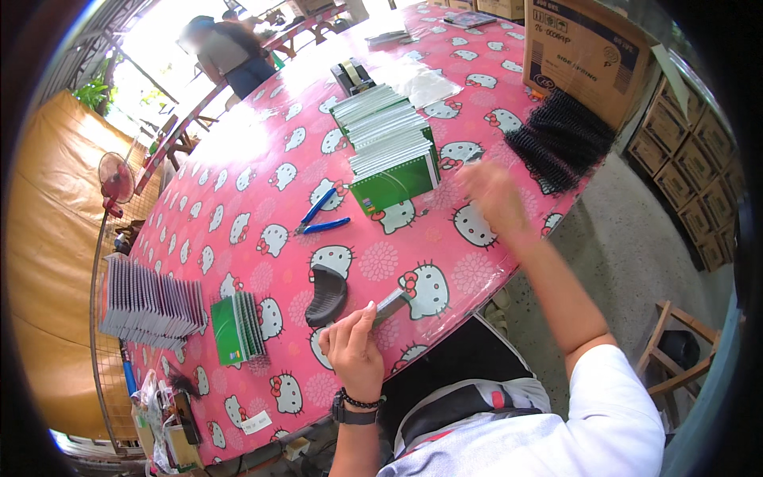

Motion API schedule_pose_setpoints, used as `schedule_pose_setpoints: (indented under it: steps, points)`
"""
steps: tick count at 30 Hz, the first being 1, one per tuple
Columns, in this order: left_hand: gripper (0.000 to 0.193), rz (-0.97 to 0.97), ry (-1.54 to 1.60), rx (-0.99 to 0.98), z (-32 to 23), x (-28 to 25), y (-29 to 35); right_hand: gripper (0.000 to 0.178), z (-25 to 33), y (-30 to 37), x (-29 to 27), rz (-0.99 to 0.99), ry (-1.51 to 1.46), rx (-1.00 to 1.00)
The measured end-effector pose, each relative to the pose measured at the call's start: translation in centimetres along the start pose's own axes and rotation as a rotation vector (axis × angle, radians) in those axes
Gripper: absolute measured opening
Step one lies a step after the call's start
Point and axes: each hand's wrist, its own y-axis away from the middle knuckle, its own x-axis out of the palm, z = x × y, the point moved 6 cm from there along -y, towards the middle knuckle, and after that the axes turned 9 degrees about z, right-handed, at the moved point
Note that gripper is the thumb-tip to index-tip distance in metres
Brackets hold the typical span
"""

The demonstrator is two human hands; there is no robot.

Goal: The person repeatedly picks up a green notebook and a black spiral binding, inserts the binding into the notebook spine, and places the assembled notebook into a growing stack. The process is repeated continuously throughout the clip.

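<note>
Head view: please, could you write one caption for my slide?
Green notebooks stand in a row near blue-handled pliers on a pink patterned tablecloth.

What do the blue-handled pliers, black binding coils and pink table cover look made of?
Blue-handled pliers: smooth plastic or rubber grips, going by the even blue; jaws unclear.
Black binding coils: likely plastic, perhaps coated wire, with springy ridged loops.
Pink table cover: probably glossy vinyl, given its glare.

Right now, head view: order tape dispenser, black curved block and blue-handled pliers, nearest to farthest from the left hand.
1. Black curved block, just beyond the left hand.
2. Blue-handled pliers, further ahead.
3. Tape dispenser, by the notebook row's far end.
</note>
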Motion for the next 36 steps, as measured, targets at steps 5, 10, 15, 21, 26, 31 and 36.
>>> schedule_pose_setpoints:
  steps: [5,10,15,21,26,31,36]
  points:
    - [0.033,-0.055,-0.022,-0.027,0.7,-1.0,-0.2,0.024,-12.2,-2.3,-7.7,-0.027,0.8,0.31]
    - [0.028,-0.089,-0.024,-0.07,1.6,-2.0,-0.2,0.026,-13.6,-4.6,-8.0,0.089,0.508,0.346]
    - [0.023,-0.131,0.028,-0.055,2.5,-2.4,0.2,0.028,-13.5,-6.0,-9.6,0.138,0.582,0.41]
    - [0.03,0.01,0.077,-0.096,3.8,-3.7,0.0,0.034,-6.4,-6.0,-11.5,-0.22,0.596,0.057]
    - [0.023,0.002,0.05,-0.09,3.8,-3.4,0.5,0.028,4.7,-2.0,-0.8,0.312,-0.008,-0.125]
    - [0.022,0.0,0.033,-0.076,3.4,-3.8,0.4,0.031,12.7,3.7,7.8,0.793,-0.437,-0.179]
    - [0.023,-0.012,0.037,-0.066,3.3,-3.8,0.6,0.028,12.3,4.6,9.5,0.746,-0.482,-0.031]
